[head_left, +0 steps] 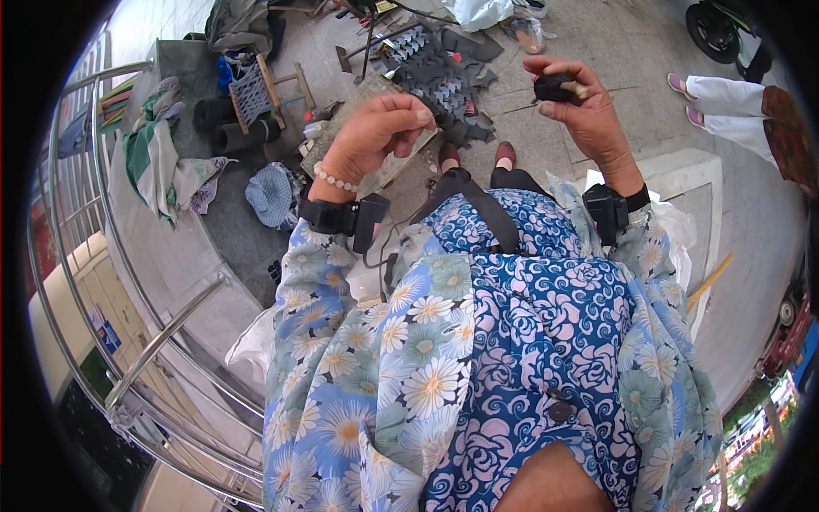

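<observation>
My left hand (373, 136) is raised over the work spot, thumb and fingers pinched together; anything between the fingertips is too small to make out. A beaded bracelet (335, 178) circles that wrist. Higher and to the right, my right hand (589, 115) grips a small, dark, rounded object (556, 88) between thumb and fingers; its kind is unclear. The hands are well apart. A black strap (493, 213) lies over the blue patterned cloth (537, 226) on my lap. Beyond my feet, dark grey cut-out scraps (435, 77) are heaped on the pavement.
A small folding stool (254, 94) and a light blue cap (271, 194) are on the left, near draped cloths (153, 162). A metal railing (102, 196) curves along that side. Another person's legs (729, 98) and a vehicle wheel (713, 32) are at the right.
</observation>
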Tool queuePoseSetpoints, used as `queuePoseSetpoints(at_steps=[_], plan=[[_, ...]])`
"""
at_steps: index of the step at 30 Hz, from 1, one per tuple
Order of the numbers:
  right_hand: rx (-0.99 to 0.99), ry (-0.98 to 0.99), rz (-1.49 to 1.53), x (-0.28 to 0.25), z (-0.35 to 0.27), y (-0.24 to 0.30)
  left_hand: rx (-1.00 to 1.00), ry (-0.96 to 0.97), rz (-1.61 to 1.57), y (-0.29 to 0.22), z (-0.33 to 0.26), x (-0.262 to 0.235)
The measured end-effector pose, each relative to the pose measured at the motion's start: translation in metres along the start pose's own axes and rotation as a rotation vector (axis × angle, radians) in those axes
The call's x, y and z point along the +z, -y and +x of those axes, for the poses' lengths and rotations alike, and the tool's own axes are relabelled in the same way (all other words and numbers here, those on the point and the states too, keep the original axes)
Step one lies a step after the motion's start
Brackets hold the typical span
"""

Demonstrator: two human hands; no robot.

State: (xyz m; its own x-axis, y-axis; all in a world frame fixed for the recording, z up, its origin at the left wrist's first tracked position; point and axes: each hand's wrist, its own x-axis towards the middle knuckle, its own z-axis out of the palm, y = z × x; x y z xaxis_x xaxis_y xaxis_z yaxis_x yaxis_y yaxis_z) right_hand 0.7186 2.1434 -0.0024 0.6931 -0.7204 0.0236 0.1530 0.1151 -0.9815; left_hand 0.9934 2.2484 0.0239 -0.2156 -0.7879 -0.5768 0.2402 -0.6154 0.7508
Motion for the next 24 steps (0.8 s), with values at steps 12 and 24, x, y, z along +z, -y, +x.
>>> queuePoseSetpoints(at_steps=[12,24], plan=[[0.172,-0.096,0.696,0.014,0.013,0.011,-0.088,0.065,-0.007,0.009,0.006,0.002],[0.002,0.465,-0.784,0.014,0.002,-0.005,-0.097,0.018,-0.062,0.009,-0.003,-0.006]])
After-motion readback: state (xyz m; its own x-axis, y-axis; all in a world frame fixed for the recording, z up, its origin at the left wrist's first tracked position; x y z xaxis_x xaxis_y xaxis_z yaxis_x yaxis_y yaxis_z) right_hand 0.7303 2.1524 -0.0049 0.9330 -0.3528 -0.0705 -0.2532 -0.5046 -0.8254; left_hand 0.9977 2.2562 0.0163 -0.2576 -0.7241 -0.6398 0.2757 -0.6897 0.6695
